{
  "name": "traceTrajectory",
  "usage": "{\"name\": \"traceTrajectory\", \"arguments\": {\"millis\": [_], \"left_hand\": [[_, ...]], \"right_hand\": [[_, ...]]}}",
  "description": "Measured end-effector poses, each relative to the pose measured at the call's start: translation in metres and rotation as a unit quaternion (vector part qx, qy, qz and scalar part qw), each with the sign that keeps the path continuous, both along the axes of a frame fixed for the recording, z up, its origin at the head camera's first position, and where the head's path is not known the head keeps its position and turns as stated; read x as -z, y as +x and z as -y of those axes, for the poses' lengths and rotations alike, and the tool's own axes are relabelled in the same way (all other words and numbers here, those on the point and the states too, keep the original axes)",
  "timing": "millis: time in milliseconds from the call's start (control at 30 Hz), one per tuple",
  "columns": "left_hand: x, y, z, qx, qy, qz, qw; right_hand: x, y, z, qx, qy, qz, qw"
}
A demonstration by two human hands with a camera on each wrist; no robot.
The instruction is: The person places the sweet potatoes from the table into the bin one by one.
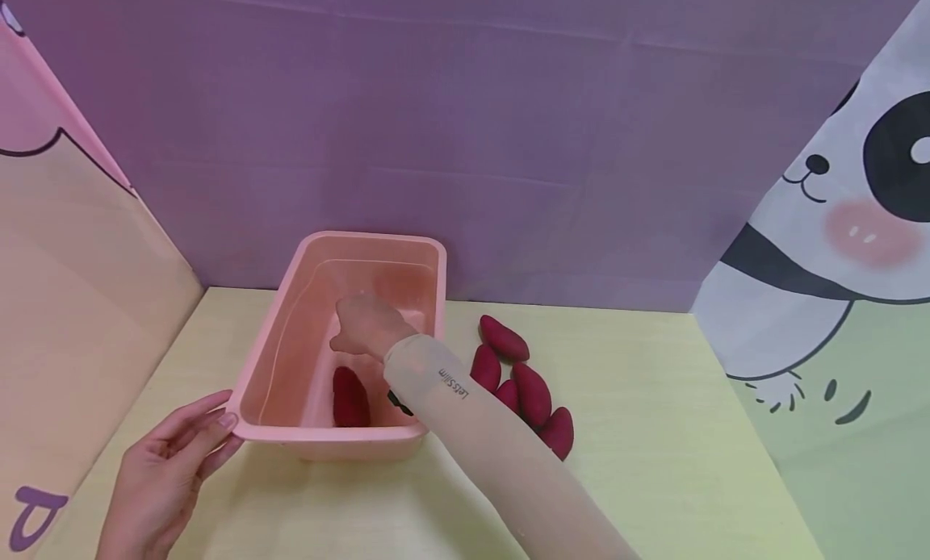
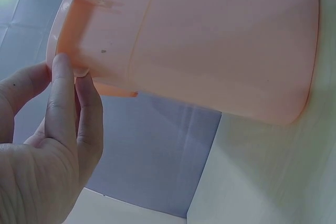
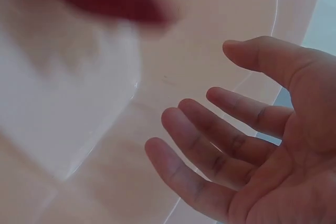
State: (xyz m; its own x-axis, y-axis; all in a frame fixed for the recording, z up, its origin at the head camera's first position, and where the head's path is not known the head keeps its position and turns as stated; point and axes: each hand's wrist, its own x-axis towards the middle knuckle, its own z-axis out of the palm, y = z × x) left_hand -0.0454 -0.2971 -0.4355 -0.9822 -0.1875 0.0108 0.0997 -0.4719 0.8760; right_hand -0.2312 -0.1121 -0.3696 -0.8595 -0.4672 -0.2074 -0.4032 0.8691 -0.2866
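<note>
A pink plastic tub [image 1: 291, 334] stands on the table, left of centre. My left hand [image 1: 170, 471] pinches its near left corner; in the left wrist view the thumb and fingers [image 2: 63, 98] grip the rim from both sides. My right hand [image 1: 369, 328] is inside the tub, and the right wrist view shows its fingers [image 3: 194, 150] spread and loosely bent with nothing in them. One dark red sweet potato [image 1: 351, 399] lies in the near part of the tub, blurred and apart from the hand in the right wrist view.
Several more sweet potatoes [image 1: 533, 394] lie in a group right of the tub, partly hidden by my right sleeve [image 1: 494, 455]. A purple cloth wall [image 1: 508, 140] rises behind the tub; printed panels flank the table [image 1: 654, 431].
</note>
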Motion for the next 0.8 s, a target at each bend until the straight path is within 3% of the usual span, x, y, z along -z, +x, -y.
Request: {"name": "traceTrajectory", "arguments": {"millis": [167, 300, 433, 567, 800], "left_hand": [[0.001, 0.0, 0.0, -0.002, 0.002, -0.005, 1.0], [0.001, 0.0, 0.001, -0.007, -0.001, 0.006, 1.0], [0.001, 0.0, 0.001, -0.01, -0.002, 0.012, 0.9999], [0.002, 0.0, 0.001, -0.01, 0.0, 0.009, 0.9999], [0.003, -0.001, 0.0, 0.004, 0.01, -0.01, 0.9999]], "right_hand": [[-0.001, 0.002, 0.0, 0.007, -0.04, 0.012, 0.9991], [-0.007, 0.005, 0.001, -0.013, -0.083, 0.008, 0.9964], [-0.023, 0.009, 0.002, -0.063, -0.099, -0.036, 0.9925], [-0.046, 0.016, -0.005, -0.084, -0.09, -0.051, 0.9911], [-0.068, 0.031, -0.045, -0.107, -0.107, -0.076, 0.9855]]}}
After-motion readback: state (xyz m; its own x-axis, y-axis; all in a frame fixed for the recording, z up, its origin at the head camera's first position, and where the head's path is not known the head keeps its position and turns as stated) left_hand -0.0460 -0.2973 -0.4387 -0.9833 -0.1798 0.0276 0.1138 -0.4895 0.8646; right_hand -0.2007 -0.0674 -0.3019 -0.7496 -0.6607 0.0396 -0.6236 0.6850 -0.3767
